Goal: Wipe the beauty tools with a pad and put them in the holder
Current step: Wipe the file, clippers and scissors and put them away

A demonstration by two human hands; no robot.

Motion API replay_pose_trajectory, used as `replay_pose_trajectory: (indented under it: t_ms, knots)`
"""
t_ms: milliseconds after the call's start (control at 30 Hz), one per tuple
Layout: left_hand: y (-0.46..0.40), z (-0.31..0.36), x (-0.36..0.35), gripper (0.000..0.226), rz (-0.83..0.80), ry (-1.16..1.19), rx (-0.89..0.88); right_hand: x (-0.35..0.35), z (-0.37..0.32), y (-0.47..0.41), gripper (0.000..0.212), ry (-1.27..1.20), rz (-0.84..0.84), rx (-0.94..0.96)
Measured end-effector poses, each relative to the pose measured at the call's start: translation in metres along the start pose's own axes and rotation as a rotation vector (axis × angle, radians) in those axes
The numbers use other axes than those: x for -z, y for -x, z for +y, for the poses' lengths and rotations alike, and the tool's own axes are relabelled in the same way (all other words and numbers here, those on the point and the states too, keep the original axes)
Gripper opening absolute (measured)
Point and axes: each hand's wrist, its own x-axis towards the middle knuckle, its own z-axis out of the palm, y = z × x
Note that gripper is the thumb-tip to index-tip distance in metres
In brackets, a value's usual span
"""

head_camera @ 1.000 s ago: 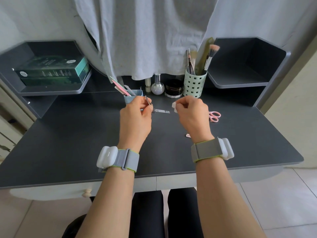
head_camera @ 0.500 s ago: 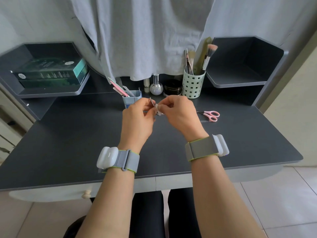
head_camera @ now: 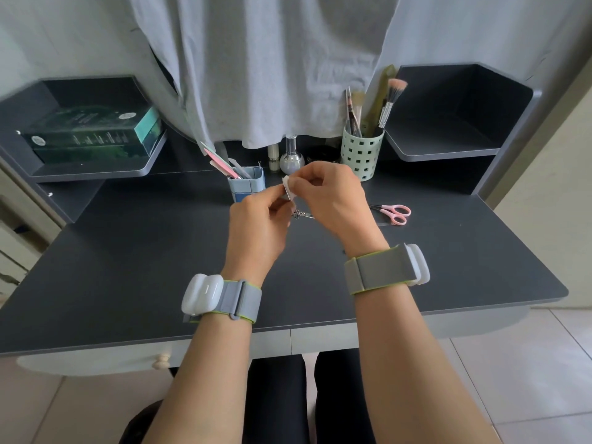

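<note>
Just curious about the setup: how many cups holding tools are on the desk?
2. A blue holder stands just behind the hands, with nail files in it. A green cup with square holes stands further back to the right, holding brushes. Others may be hidden behind the hanging cloth.

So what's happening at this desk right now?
A person seated at a dark desk is wiping a small metal tool, held in the left hand, with a white pad pinched in the right hand. The tool is too small to identify. A blue holder behind the hands already has nail files in it. Pink scissors and a nail clipper lie on the desk.
</note>
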Motion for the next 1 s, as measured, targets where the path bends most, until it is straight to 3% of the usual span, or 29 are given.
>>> replay_pose_trajectory:
  t_ms: [133, 267, 500, 733, 1000]
  knots:
    - [-0.002, -0.004, -0.001, 0.012, 0.026, 0.015, 0.038, 0.000, 0.003, -0.001, 0.013, -0.098, 0.081, -0.005]
    - [-0.004, -0.005, 0.001, 0.012, 0.089, 0.045, 0.063, 0.005, 0.020, -0.003, 0.016, -0.051, 0.167, -0.131]
    - [-0.002, 0.001, 0.000, 0.007, 0.126, 0.035, 0.053, -0.002, 0.046, -0.001, 0.018, -0.013, 0.165, -0.326]
    - [0.001, -0.006, -0.002, 0.009, 0.094, -0.001, 0.040, -0.008, 0.041, 0.003, 0.018, -0.093, 0.164, -0.314]
    - [-0.004, -0.007, 0.001, 0.012, 0.113, -0.030, 0.014, 0.001, 0.013, 0.006, 0.015, 0.011, 0.244, -0.151]
